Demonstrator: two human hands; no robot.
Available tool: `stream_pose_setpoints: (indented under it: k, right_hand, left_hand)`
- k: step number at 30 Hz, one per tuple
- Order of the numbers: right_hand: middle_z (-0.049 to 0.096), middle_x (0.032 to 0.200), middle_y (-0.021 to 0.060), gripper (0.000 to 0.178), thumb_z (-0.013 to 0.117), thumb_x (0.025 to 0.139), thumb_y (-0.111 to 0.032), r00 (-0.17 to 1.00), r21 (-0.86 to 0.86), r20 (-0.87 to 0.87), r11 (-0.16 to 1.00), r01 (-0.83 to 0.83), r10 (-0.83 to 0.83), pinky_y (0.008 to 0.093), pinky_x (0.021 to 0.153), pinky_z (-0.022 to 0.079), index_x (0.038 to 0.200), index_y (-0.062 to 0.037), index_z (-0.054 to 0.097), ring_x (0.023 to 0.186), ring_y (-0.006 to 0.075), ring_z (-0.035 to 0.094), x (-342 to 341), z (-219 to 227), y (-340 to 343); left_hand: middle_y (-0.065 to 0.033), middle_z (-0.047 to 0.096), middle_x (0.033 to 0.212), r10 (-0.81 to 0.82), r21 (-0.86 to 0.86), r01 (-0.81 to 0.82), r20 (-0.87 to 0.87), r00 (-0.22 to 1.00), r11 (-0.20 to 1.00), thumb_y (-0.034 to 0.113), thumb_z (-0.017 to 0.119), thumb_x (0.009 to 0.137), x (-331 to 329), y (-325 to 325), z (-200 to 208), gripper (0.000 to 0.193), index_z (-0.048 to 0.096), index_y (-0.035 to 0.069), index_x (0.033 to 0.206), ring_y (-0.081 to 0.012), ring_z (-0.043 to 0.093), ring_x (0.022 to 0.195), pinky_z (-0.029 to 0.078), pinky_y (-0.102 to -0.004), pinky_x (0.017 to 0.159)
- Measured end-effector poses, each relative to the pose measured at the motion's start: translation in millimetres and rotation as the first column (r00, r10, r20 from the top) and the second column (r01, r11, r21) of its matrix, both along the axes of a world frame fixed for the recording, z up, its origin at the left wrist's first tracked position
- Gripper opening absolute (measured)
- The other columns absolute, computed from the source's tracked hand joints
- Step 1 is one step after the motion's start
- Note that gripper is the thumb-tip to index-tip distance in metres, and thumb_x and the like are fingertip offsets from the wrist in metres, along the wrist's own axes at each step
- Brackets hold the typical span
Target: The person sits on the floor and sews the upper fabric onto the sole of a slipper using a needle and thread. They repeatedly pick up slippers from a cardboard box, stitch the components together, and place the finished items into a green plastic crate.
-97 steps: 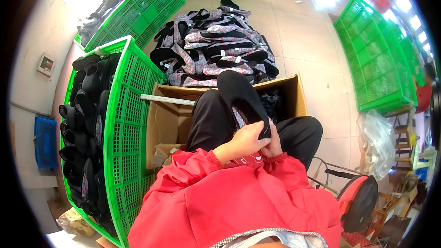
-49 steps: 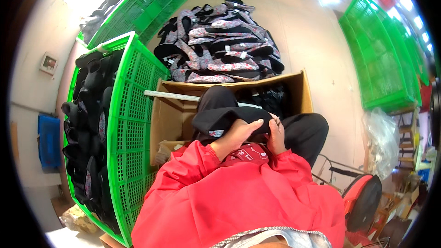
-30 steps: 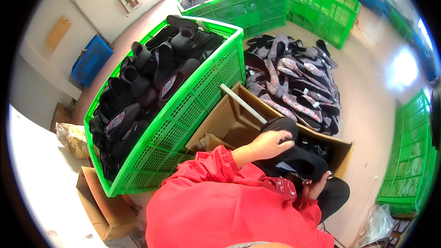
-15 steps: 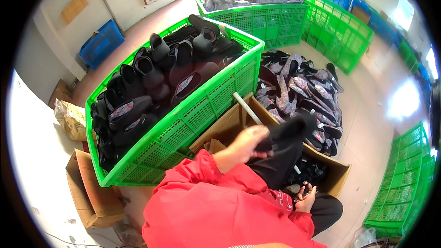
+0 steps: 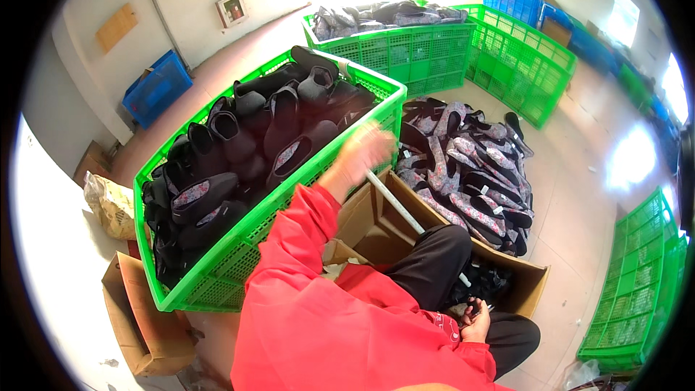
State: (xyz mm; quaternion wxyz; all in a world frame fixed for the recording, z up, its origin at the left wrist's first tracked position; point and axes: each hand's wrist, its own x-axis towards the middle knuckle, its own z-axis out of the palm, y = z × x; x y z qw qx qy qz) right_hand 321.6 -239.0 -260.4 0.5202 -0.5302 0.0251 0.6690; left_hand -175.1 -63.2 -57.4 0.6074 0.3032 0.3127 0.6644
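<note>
My left hand (image 5: 368,150) is smeared by motion at the near right rim of a green crate (image 5: 289,199). No shoe shows in it, and its finger positions are blurred. Black slip-on shoes (image 5: 233,124) are heaped in that crate, some with floral linings. Low by my right knee, my right hand (image 5: 476,324) is closed, its fingers curled round something small and dark that I cannot make out. Beside it sits an open cardboard box (image 5: 532,282) with dark material inside. A pale rod (image 5: 394,203) slants across the box, passing behind my left knee.
A pile of floral-lined shoes (image 5: 470,166) lies on the floor beyond the box. More green crates stand behind (image 5: 391,54) and at the right (image 5: 630,289). Left are a cardboard box (image 5: 141,311), a plastic bag (image 5: 112,203) and a blue crate (image 5: 158,87).
My left hand has moved up and left from my knee to the crate, and the black shoe it held is gone from it. A shoe now lies across the heap's far side.
</note>
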Motion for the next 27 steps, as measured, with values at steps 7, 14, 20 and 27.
stream_pose_setpoints:
  k: [7, 14, 20, 27]
  right_hand:
    - [0.069, 0.091, -0.0008, 0.013, 0.059, 0.097, -0.028, 0.996, -0.008, 0.054, 0.997, -0.075, 0.076, 0.0178, 0.041, 0.031, 0.095, -0.0162, 0.062, 0.06, 0.0066, 0.056, 6, -9, -3]
    - [0.07, 0.091, 0.0068, 0.021, 0.059, 0.094, -0.023, 0.922, 0.123, 0.336, 0.979, 0.161, -0.194, 0.0201, 0.041, 0.036, 0.104, -0.0058, 0.063, 0.058, 0.0077, 0.053, -21, 24, 4]
    - [0.069, 0.086, 0.0063, 0.018, 0.058, 0.096, -0.023, 0.914, 0.261, 0.165, 0.91, 0.322, -0.371, 0.0194, 0.039, 0.033, 0.102, -0.0065, 0.06, 0.055, 0.0081, 0.051, -6, 67, 37]
    - [0.07, 0.086, 0.0058, 0.017, 0.061, 0.095, -0.023, 0.883, 0.405, 0.019, 0.811, 0.422, -0.469, 0.0208, 0.041, 0.033, 0.1, -0.0073, 0.059, 0.054, 0.0076, 0.052, -9, 113, 79]
  left_hand:
    - [-0.01, 0.068, 0.11, -0.531, -0.159, 0.506, -0.272, 0.803, 0.848, 0.008, 0.064, 0.093, 196, -88, -64, 0.045, 0.052, 0.002, 0.136, -0.0159, 0.064, 0.101, 0.05, -0.0292, 0.089]
    - [-0.0145, 0.068, 0.105, -0.641, -0.113, 0.957, -0.762, 0.09, 0.269, 0.028, 0.071, 0.09, 320, -170, -22, 0.05, 0.056, 0.002, 0.129, -0.0266, 0.066, 0.096, 0.053, -0.0364, 0.084]
    - [-0.0141, 0.063, 0.091, -0.223, 0.161, 0.923, -0.943, 0.248, 0.348, 0.027, 0.071, 0.083, 374, -227, -48, 0.034, 0.063, 0.005, 0.107, -0.0317, 0.063, 0.089, 0.052, -0.0413, 0.079]
    - [-0.0133, 0.067, 0.087, -0.448, -0.011, 0.945, -0.882, 0.145, 0.327, 0.026, 0.068, 0.087, 374, -236, -29, 0.026, 0.064, 0.005, 0.101, -0.0321, 0.066, 0.082, 0.052, -0.0421, 0.072]
